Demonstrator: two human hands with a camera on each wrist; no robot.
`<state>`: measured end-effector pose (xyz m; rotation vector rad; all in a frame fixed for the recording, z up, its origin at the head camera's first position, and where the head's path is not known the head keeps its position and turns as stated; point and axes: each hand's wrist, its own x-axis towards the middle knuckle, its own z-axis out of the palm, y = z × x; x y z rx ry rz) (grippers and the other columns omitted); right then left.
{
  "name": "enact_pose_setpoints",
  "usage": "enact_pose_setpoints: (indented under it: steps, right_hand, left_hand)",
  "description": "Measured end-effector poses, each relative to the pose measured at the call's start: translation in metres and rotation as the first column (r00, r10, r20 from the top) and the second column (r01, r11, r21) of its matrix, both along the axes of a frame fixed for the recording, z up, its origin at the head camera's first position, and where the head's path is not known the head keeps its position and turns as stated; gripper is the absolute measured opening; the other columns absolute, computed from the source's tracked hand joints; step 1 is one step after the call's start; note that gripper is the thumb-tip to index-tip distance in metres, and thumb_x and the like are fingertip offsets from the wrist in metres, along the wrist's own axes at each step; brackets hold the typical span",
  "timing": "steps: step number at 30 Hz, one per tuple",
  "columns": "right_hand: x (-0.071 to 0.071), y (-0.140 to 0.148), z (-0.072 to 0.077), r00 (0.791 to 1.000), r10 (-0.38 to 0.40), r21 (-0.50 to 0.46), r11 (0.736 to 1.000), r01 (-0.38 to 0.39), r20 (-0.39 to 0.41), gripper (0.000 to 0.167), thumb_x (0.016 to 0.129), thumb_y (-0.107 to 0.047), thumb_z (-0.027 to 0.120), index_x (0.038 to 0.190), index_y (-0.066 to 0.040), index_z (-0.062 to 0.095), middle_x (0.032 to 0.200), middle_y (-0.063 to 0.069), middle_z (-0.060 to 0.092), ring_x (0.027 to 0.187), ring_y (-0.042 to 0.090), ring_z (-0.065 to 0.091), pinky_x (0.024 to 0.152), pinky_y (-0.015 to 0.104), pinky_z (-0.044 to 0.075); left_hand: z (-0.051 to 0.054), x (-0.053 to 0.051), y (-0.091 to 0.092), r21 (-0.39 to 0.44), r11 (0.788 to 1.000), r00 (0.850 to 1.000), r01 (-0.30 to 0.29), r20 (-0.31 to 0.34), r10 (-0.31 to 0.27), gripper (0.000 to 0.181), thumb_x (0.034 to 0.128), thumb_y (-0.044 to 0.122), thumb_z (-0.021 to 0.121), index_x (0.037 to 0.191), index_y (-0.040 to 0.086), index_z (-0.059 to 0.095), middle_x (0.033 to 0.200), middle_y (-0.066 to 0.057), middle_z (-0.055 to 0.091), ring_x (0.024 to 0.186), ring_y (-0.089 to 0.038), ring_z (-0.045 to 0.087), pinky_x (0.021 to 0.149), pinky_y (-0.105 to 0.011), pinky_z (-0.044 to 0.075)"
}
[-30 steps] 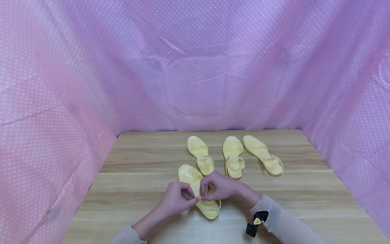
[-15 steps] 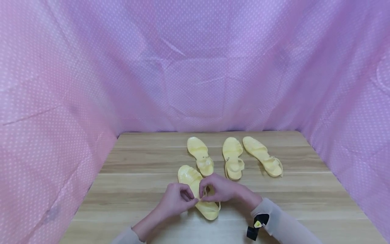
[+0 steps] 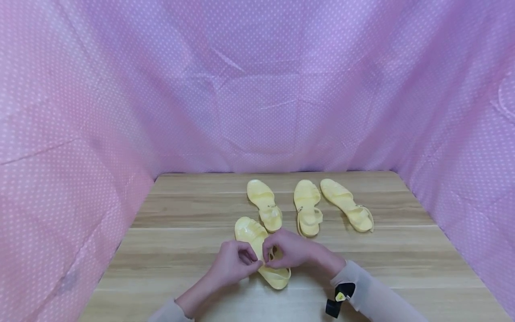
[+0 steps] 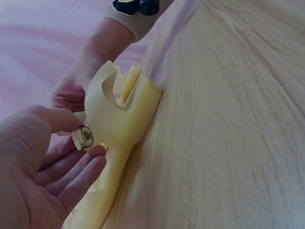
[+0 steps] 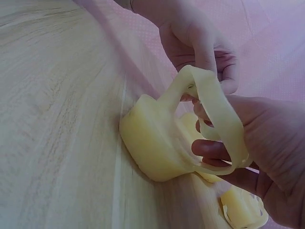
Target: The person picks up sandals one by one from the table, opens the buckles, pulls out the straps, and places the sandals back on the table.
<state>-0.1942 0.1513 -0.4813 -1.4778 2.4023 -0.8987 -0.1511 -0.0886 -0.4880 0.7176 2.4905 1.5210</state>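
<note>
A yellow jelly sandal lies sole down on the table, toe pointing away, with both hands at its ankle strap. My left hand pinches the strap's buckle end between thumb and fingers; the small metal buckle shows in the left wrist view. From the other side my right hand pinches the strap, its fingertips close to the left hand's. In the right wrist view the strap arches over the sandal's heel, with right fingers reaching through the loop. The strap's tip is hidden by the fingers.
Behind the hands lie three more yellow sandals: one at the middle, one right of it, and one far right. They rest on a wooden table. Pink dotted cloth hangs around its back and sides.
The right hand has shifted very slightly left, and a bit of strap now shows between its thumb and forefinger. The left hand and the sandals stay in place.
</note>
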Motion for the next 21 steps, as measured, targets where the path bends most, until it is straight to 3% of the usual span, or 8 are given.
enact_pose_setpoints:
  steps: [12,21]
  right_hand:
    - [0.0063,-0.0046,0.0052,0.998,-0.047,0.024,0.999,0.048,-0.046,0.011,0.09,-0.016,0.084,0.088,-0.021,0.074,0.084,-0.014,0.073,0.081,-0.006,0.063,0.078,0.012,0.055]
    - [0.0066,-0.0038,-0.0022,0.991,-0.021,-0.013,1.0,0.02,-0.133,0.012,0.093,-0.022,0.083,0.088,-0.023,0.072,0.084,-0.016,0.073,0.08,-0.006,0.064,0.076,0.009,0.052]
  left_hand:
    - [-0.0041,-0.0021,0.0009,0.013,1.0,1.0,0.005,-0.004,-0.005,0.015,0.0833,0.009,0.087,0.076,0.012,0.074,0.074,0.0,0.076,0.064,0.0,0.07,0.06,-0.021,0.061]
    - [-0.0046,-0.0021,0.0025,0.016,1.0,1.0,0.004,0.013,-0.005,0.015,0.0841,0.009,0.087,0.076,0.013,0.074,0.074,0.001,0.077,0.063,-0.001,0.071,0.06,-0.023,0.062]
